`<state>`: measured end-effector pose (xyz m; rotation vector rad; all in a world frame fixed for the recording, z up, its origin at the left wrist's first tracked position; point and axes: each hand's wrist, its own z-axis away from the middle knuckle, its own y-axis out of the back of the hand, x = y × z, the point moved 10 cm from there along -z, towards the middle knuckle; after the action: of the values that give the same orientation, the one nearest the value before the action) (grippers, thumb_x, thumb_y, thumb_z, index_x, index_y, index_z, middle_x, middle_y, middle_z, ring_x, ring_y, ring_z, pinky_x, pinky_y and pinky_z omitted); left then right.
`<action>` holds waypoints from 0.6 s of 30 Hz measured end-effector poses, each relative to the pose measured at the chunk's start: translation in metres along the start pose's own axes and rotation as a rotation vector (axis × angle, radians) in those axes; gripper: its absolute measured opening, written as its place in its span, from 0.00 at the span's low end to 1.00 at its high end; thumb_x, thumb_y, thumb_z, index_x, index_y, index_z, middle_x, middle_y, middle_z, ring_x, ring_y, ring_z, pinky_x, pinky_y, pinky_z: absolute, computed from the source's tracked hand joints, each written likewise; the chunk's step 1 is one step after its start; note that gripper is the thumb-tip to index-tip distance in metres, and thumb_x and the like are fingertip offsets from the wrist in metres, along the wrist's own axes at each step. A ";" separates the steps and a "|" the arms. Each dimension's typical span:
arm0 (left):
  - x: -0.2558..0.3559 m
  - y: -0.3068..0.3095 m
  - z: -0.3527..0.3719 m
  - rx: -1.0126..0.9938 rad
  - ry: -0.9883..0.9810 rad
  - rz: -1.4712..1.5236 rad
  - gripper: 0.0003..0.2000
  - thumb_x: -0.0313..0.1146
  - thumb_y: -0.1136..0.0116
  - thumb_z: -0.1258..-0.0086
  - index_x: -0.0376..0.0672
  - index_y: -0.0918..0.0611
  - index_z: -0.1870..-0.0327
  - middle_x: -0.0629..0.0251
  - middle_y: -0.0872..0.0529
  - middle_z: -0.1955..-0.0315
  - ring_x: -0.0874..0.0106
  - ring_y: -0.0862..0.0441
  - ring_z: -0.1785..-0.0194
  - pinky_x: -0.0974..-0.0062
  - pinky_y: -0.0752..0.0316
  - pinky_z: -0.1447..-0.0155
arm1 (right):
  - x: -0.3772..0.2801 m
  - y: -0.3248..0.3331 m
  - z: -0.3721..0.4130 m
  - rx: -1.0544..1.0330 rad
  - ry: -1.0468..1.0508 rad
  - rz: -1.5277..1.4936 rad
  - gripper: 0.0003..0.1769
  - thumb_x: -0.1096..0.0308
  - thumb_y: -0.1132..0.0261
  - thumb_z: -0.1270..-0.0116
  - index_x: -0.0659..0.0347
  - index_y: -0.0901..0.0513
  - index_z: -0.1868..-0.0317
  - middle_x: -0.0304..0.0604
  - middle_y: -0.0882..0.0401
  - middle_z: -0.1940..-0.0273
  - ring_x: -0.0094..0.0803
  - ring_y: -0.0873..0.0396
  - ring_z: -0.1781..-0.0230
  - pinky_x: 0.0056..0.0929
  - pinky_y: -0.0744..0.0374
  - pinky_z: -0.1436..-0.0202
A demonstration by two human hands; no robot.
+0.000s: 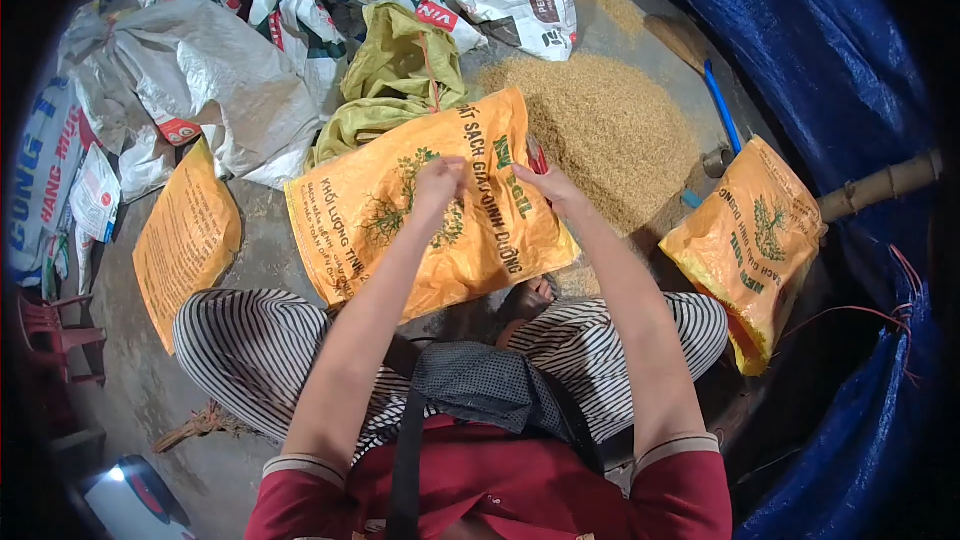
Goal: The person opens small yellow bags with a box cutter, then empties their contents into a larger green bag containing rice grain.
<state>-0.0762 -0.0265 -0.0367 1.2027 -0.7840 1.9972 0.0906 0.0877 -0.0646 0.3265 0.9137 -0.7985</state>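
Note:
A large orange printed bag point(400, 230) lies flat across the space before my crossed legs. Over its printed tree, my left hand point(440, 185) has its fingers curled together; whatever they may hold is too small to name. At the bag's upper right part is my right hand point(550, 187), thumb pointing left, beside a small red object point(538, 160) that is partly hidden. The fingers under that hand are hard to make out. Beyond the bag rises a pile of brown husks or grain point(610, 130).
A second orange bag point(750, 240) stands at the right, another point(190, 240) lies at the left. White sacks point(210, 70) and a green sack point(400, 70) are piled at the back left. A blue-handled tool point(722, 105), blue tarp point(790, 30) and small red chair point(62, 340) flank the floor.

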 end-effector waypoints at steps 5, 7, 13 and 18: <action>0.105 0.041 -0.011 0.168 -0.298 -0.074 0.14 0.27 0.45 0.40 0.35 0.25 0.53 0.67 0.22 0.74 0.79 0.27 0.74 0.82 0.32 0.70 | -0.113 -0.049 0.067 -0.135 0.160 -0.005 0.27 0.60 0.30 0.46 0.67 0.26 0.49 0.43 0.22 0.55 0.29 0.23 0.57 0.27 0.25 0.54; 0.143 0.050 -0.017 0.189 -0.503 -0.122 0.19 0.31 0.42 0.41 0.35 0.28 0.50 0.68 0.22 0.73 0.80 0.27 0.71 0.84 0.33 0.67 | -0.154 -0.063 0.089 -0.230 0.217 0.004 0.28 0.60 0.31 0.46 0.67 0.27 0.48 0.43 0.23 0.54 0.29 0.23 0.57 0.26 0.25 0.53; 0.279 0.040 0.020 0.040 -0.607 -0.186 0.31 0.51 0.44 0.39 0.34 0.32 0.42 0.53 0.25 0.49 0.68 0.30 0.44 0.73 0.38 0.41 | -0.268 -0.099 0.186 -0.277 0.394 0.418 0.30 0.60 0.32 0.44 0.64 0.31 0.44 0.35 0.25 0.54 0.21 0.30 0.53 0.19 0.32 0.50; 0.291 -0.006 0.054 -0.342 -0.403 -0.105 0.34 0.54 0.45 0.39 0.37 0.35 0.39 0.61 0.25 0.49 0.74 0.29 0.46 0.79 0.36 0.43 | -0.270 -0.120 0.194 -0.630 0.338 0.576 0.33 0.57 0.31 0.46 0.66 0.32 0.44 0.35 0.25 0.55 0.20 0.29 0.55 0.18 0.32 0.50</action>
<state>-0.1467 0.0037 0.2497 1.4191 -1.1784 1.4757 0.0187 0.0252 0.2753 0.1511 1.2543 0.0960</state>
